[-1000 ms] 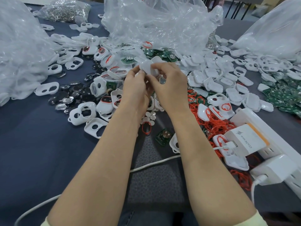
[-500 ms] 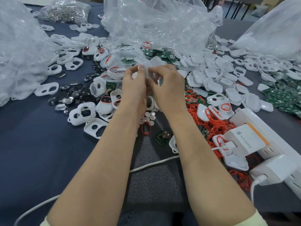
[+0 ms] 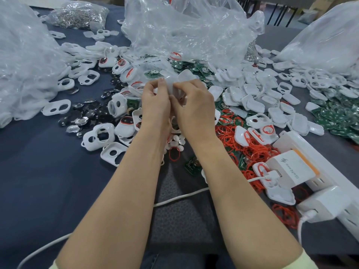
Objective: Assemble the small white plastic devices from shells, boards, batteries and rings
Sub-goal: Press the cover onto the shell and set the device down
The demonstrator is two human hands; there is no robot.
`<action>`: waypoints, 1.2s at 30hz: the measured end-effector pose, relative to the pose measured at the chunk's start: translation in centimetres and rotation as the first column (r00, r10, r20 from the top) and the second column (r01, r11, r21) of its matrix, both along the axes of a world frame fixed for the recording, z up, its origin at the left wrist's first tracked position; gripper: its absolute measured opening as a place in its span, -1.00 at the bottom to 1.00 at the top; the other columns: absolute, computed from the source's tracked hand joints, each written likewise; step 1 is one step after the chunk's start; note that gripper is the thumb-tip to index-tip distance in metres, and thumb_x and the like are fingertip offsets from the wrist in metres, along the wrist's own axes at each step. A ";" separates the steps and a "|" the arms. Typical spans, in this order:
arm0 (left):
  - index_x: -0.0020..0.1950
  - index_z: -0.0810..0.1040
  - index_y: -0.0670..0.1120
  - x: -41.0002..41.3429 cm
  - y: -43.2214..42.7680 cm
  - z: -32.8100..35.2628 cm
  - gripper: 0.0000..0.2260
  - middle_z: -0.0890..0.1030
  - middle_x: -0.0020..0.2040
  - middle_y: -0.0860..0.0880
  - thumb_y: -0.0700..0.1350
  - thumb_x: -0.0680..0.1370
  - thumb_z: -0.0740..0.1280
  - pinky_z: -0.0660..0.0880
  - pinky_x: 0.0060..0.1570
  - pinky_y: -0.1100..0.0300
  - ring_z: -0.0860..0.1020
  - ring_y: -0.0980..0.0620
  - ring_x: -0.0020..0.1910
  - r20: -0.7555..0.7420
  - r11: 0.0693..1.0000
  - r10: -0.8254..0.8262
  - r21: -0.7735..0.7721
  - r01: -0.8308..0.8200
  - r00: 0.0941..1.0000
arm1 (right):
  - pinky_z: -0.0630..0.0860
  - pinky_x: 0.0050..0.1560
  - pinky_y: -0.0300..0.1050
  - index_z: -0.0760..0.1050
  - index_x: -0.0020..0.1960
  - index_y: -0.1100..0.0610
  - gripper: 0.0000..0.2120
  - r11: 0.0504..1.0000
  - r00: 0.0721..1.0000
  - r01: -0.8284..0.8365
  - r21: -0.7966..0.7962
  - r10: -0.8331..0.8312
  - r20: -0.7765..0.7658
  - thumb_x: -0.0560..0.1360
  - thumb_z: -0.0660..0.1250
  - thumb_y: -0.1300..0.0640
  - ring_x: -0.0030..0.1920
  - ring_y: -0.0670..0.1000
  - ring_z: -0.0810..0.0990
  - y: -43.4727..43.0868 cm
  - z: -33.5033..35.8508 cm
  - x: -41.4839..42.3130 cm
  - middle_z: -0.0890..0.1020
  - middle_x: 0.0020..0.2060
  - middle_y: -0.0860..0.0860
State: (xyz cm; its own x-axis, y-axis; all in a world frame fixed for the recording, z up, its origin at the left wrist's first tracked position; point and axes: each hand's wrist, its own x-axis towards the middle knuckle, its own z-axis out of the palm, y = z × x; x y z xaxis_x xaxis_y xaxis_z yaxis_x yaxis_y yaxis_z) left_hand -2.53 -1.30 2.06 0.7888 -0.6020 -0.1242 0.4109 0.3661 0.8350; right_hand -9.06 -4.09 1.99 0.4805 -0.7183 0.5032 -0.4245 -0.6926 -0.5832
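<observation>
My left hand (image 3: 155, 102) and my right hand (image 3: 191, 107) meet above the middle of the table, both pinching one small white plastic device (image 3: 174, 85) between the fingertips. Most of the device is hidden by my fingers. Under and around my hands lie white shells with two holes (image 3: 99, 135), red rubber rings (image 3: 239, 144), a green board (image 3: 191, 165), small white discs (image 3: 177, 141) and dark round lenses (image 3: 85, 113).
Clear plastic bags (image 3: 186, 30) stand at the back, left and right. Plain white covers (image 3: 258, 98) and more green boards (image 3: 338, 117) fill the right side. A white power strip with chargers (image 3: 303, 171) sits at the right front; a white cable (image 3: 180, 197) crosses the blue cloth.
Both hands stayed together on the device, shifting a little down and toward me while the fingers reworked their grip on it.
</observation>
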 end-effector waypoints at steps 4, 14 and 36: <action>-0.11 0.39 -0.07 0.3 -0.2 -0.3 -0.83 0.49 -0.39 -0.04 -0.20 0.67 0.15 0.39 -0.57 0.35 0.45 0.18 -0.60 0.029 0.998 0.048 0.026 -0.049 0.998 | 0.37 -0.01 -0.15 0.62 0.08 0.19 -0.80 1.000 1.000 0.002 -0.013 -0.002 -0.009 0.47 0.39 0.18 0.04 0.11 0.53 0.1 0.1 0.0 0.59 0.02 0.09; -0.04 0.38 -0.09 -0.2 0.1 0.2 -0.90 0.50 -0.54 0.08 -0.12 0.66 0.18 0.38 -0.58 0.35 0.46 0.19 -0.60 0.047 1.000 -0.001 0.000 0.001 0.999 | 0.40 0.02 -0.13 0.61 0.12 0.18 -0.79 1.000 1.000 -0.004 -0.022 0.004 -0.001 0.50 0.36 0.17 0.05 0.10 0.54 0.2 0.4 -0.2 0.60 0.05 0.07; -0.08 0.40 -0.09 0.0 -0.2 0.1 -0.80 0.54 -0.17 -0.13 -0.17 0.69 0.07 0.57 -0.24 0.15 0.55 -0.02 -0.24 -0.091 0.997 -0.070 -0.016 0.069 0.993 | 0.46 0.11 -0.12 0.49 0.19 0.20 -0.65 0.991 0.988 -0.002 0.133 -0.019 0.154 0.44 0.45 0.17 0.02 0.04 0.60 -0.4 0.1 -0.4 0.64 0.02 0.07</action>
State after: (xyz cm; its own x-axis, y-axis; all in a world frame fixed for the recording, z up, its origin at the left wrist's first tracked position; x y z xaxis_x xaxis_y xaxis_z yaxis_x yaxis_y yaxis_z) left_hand -2.55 -1.49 2.13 0.7305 -0.6571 -0.1863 0.5105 0.3442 0.7880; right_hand -9.49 -4.48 2.07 0.3978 -0.7870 0.4715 -0.3274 -0.6019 -0.7284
